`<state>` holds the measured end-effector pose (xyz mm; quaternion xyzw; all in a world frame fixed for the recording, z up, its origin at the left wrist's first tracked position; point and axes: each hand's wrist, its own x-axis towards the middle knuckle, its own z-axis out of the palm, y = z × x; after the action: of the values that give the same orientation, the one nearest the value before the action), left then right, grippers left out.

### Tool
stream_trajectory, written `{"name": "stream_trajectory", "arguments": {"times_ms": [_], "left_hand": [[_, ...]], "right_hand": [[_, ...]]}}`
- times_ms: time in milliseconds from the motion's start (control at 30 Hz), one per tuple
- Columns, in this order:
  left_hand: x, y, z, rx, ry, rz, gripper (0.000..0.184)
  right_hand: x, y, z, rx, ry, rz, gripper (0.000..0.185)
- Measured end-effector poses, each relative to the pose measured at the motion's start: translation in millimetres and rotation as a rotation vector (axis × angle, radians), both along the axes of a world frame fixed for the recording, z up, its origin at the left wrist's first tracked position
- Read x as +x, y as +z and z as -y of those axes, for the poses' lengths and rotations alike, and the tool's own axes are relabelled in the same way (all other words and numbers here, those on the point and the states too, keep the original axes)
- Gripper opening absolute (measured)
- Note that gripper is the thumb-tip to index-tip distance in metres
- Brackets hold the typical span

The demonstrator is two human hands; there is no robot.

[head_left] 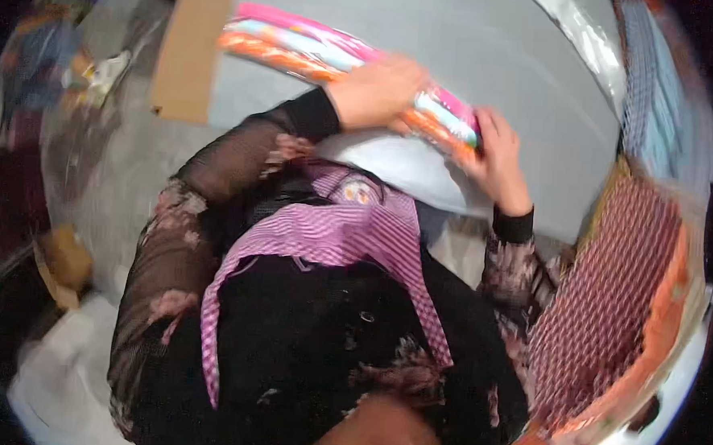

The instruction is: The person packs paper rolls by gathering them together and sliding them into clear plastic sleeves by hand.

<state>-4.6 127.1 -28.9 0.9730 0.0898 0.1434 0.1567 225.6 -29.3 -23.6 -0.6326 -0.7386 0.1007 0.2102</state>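
A long, clear plastic-wrapped pack (pixel 289 48) lies at a slant on the grey tabletop (pixel 541 87). Inside it are bands of pink, pale blue-white and orange, which look like rolled or folded cloth. My left hand (pixel 380 88) is laid over the middle of the pack, fingers toward its far edge and thumb side at its near edge; it is slightly blurred. At the pack's right end, my right hand (pixel 499 149) is closed around it, the fingers partly hidden behind the end. White plastic or cloth (pixel 408 165) hangs at the near table edge, below my hands.
Brown cardboard (pixel 186 60) stands at the table's left end. To the right are stacked patterned textiles (pixel 611 292) with an orange edge, and blue checked fabric (pixel 654 85) beyond. Clear plastic (pixel 587 45) lies at the far right. A whitish bag (pixel 66 376) sits on the floor at lower left.
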Motion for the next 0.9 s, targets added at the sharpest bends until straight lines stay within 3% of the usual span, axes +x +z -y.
{"name": "stream_trajectory", "arguments": {"times_ms": [67, 133, 233, 267, 700, 900], "left_hand": [[3.4, 10.4, 4.7, 0.060, 0.063, -0.165, 0.083], [3.9, 5.2, 2.4, 0.179, 0.039, -0.020, 0.083], [2.1, 2.1, -1.1, 0.217, 0.018, -0.032, 0.086], [1.4, 2.5, -1.6, 0.232, 0.023, -0.041, 0.087], [-1.6, 2.2, -3.9, 0.251, -0.002, -0.016, 0.095], [-0.1, 4.2, -1.0, 0.144, 0.029, -0.144, 0.104]], "right_hand": [[1.1, 24.2, 15.9, 0.117, -0.135, -0.001, 0.049], [3.7, 20.1, 24.9, 0.051, -0.321, -0.265, 0.036], [-26.1, 19.4, 23.3, -0.082, -0.531, -0.502, 0.026], [-30.5, 17.6, 19.6, -0.073, -0.521, -0.379, 0.027], [-35.2, -3.1, -2.0, 0.011, -0.599, -0.290, 0.023], [-39.2, 6.4, -9.3, -0.040, -0.516, -0.253, 0.025]]}}
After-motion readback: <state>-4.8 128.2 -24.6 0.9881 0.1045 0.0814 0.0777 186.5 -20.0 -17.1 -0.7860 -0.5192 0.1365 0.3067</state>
